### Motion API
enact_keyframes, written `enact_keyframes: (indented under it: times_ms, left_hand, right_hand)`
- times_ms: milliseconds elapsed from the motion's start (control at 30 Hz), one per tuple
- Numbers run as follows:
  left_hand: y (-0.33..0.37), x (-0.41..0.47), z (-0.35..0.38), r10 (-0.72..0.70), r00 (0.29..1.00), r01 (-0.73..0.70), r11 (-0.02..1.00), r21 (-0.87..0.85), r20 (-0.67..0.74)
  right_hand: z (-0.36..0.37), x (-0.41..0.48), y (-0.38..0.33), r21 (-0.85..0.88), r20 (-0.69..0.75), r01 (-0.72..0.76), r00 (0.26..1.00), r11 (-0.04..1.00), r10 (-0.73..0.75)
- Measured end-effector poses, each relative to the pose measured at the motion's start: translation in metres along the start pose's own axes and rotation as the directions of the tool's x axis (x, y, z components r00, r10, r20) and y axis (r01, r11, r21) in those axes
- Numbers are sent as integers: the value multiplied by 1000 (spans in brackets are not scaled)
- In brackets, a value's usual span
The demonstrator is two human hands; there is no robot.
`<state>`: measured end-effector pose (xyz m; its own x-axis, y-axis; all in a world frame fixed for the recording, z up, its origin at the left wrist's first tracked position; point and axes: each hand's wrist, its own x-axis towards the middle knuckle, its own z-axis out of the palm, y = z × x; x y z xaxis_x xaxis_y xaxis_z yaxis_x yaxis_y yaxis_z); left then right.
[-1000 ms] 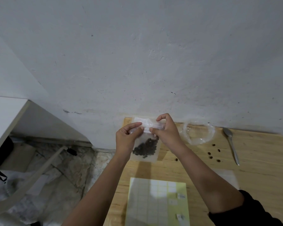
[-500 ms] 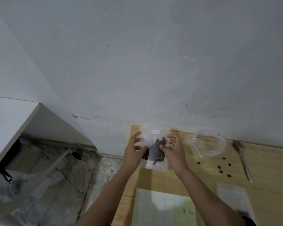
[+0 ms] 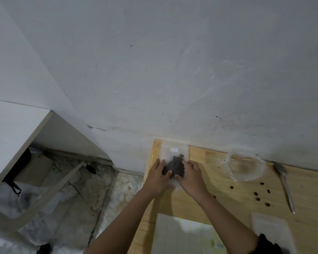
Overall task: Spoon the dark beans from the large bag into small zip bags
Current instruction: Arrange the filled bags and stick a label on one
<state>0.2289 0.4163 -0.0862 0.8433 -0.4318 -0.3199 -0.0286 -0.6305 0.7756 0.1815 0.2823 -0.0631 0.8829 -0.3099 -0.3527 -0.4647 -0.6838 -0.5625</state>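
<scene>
A small clear zip bag [image 3: 175, 152] with a white label lies flat on the wooden table [image 3: 218, 182], at its far left corner by the wall. Dark beans [image 3: 175, 164] fill its middle. My left hand [image 3: 158, 177] and my right hand [image 3: 191, 176] rest on the bag's near half with fingers laid flat, thumbs almost meeting over the beans. The large clear bag [image 3: 246, 168] lies crumpled to the right, and the metal spoon [image 3: 285, 182] lies beyond it with its bowl toward the wall.
Several loose beans [image 3: 257, 194] are scattered between the large bag and the spoon. An empty small zip bag [image 3: 270, 228] lies near the front right. A pale gridded sheet [image 3: 184, 235] sits at the near edge. The table's left edge drops to a stone floor [image 3: 92, 195].
The filled zip bag, held upright by its top strip a second ago, has come down flat onto the table. Both hands moved from pinching the top to lying on the bag.
</scene>
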Motion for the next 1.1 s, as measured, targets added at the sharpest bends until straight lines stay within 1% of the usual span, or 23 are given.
enact_keyframes:
  times_ms: [67, 167, 233, 300, 400, 500, 567, 667, 733, 800, 867, 933, 1000, 1100]
  left_hand:
    - [-2, 1, 2, -16, 1000, 16, 1000, 20, -27]
    - [13, -2, 0, -16, 992, 24, 997, 68, -128]
    - [34, -4, 0, 37, 981, -23, 997, 77, -189]
    - [59, -5, 7, 108, 972, -97, 993, 59, -210]
    - [97, -6, 32, 188, 972, -185, 982, 33, -144]
    - [125, -19, 75, 278, 960, -278, 960, 19, -10]
    - [133, -35, 108, 316, 945, -319, 948, 21, 82]
    - [131, -62, 159, 297, 925, -311, 950, 25, 236]
    - [125, -79, 190, 269, 907, -295, 955, 32, 324]
    - [119, -96, 216, 249, 899, -276, 961, 26, 359]
    - [114, -110, 235, 167, 925, -184, 983, 18, 342]
    - [113, -118, 250, 116, 943, -138, 989, 49, 311]
    - [118, -125, 258, 107, 959, -121, 992, 39, 263]
    - [132, -131, 261, 147, 975, -142, 989, -41, 168]
  right_hand:
    - [-5, -1, 1, 9, 11, 15, 1000, 1000, -15]
    - [-24, -7, 3, 64, -54, 43, 998, 997, -40]
    - [-43, -15, 11, 115, -114, 26, 993, 993, -13]
    - [-68, -26, 26, 127, -176, 19, 984, 992, 4]
    - [-108, -50, 59, 175, -275, -50, 956, 983, 98]
    - [-135, -86, 106, 231, -348, -152, 909, 961, 228]
    - [-143, -113, 141, 280, -344, -230, 882, 932, 321]
    - [-141, -153, 187, 334, -255, -373, 848, 866, 464]
    - [-133, -173, 212, 305, -199, -438, 839, 846, 506]
    - [-125, -187, 228, 268, -151, -465, 845, 844, 513]
    - [-117, -195, 238, 216, -112, -465, 862, 858, 495]
    - [-111, -198, 242, 176, -97, -447, 879, 877, 467]
    - [-108, -199, 245, 181, -121, -425, 886, 887, 448]
    - [-107, -202, 248, 223, -185, -382, 886, 897, 424]
